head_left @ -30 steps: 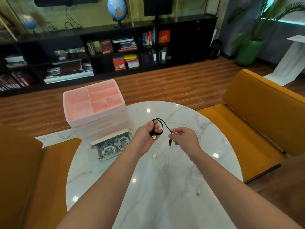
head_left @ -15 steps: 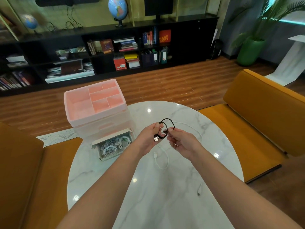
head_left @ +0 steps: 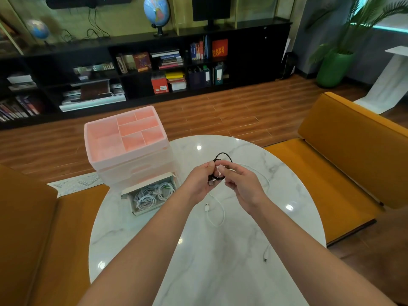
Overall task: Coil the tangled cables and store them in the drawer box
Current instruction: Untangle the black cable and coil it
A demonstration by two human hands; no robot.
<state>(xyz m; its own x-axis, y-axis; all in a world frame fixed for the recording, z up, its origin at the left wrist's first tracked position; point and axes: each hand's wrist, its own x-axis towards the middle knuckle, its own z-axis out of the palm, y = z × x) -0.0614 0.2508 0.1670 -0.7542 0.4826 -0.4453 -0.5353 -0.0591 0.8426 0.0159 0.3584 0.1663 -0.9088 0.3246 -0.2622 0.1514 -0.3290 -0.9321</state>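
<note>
The round white marble counter (head_left: 154, 250) lies bare across its near half, giving broad room between the two forearms and on either side of them. At the far left, the tall translucent pink plastic drawer box (head_left: 128, 149) blocks that edge, and its pulled-out bottom drawer (head_left: 152, 193), filled with coiled white cables (head_left: 152, 194), juts toward the centre. A loose white cable (head_left: 217, 214) curls across the counter's middle, with its far plug (head_left: 265, 257) near the right rim.

A thin black cable (head_left: 223, 154) is seen above a white grey-veined marble round table (head_left: 220, 272); a pink-topped translucent plastic drawer box (head_left: 106, 138) and seemingly white coiled cables (head_left: 152, 194) are shown.
</note>
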